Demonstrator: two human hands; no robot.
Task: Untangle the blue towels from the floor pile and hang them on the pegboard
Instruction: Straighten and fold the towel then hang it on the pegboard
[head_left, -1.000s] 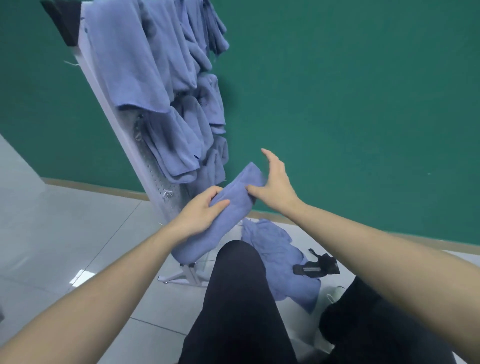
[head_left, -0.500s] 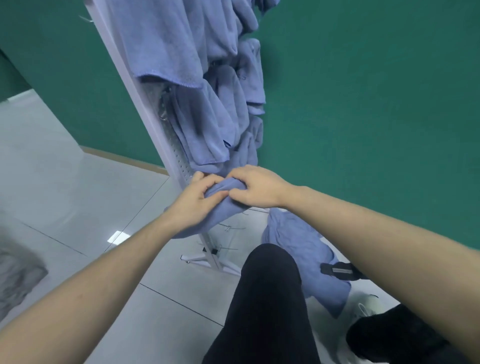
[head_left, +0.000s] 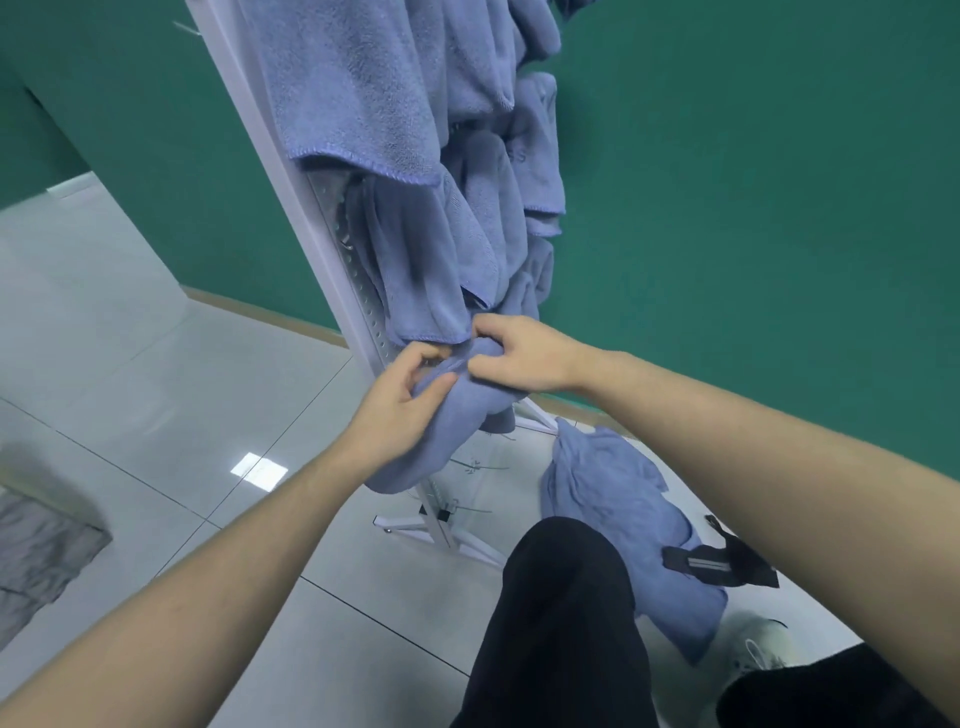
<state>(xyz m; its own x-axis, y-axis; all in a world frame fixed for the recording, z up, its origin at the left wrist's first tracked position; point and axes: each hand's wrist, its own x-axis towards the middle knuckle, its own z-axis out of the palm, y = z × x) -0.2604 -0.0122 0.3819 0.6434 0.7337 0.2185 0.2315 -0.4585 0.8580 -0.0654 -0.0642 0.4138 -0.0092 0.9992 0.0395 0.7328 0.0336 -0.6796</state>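
Fingers of the right hand (head_left: 524, 356) curl over the bunched top of a blue towel (head_left: 441, 431), pinching it against the pegboard (head_left: 363, 312) just under the lowest hung towels (head_left: 415, 244). The left hand (head_left: 400, 410) grips the same towel from the side, thumb on the cloth and fingers wrapped behind it (its fingertips are partly lost in the folds). The towel hangs down from both hands toward the board's foot.

Judging from this, the step in hand is hooking the towel onto a peg. To do it well, keep the bunch tight in the right hand, feel for the peg, push the cloth fully over it, and only then let the left hand ease off so the weight settles evenly.

Whether a peg is already through the cloth cannot be told; both hands and the hung towels cover that spot. The top of the pegboard is cut off by the frame's upper edge. More blue cloth, the floor pile (head_left: 623, 519), lies on the floor by the board's foot, with a black strap (head_left: 717, 564) across it.
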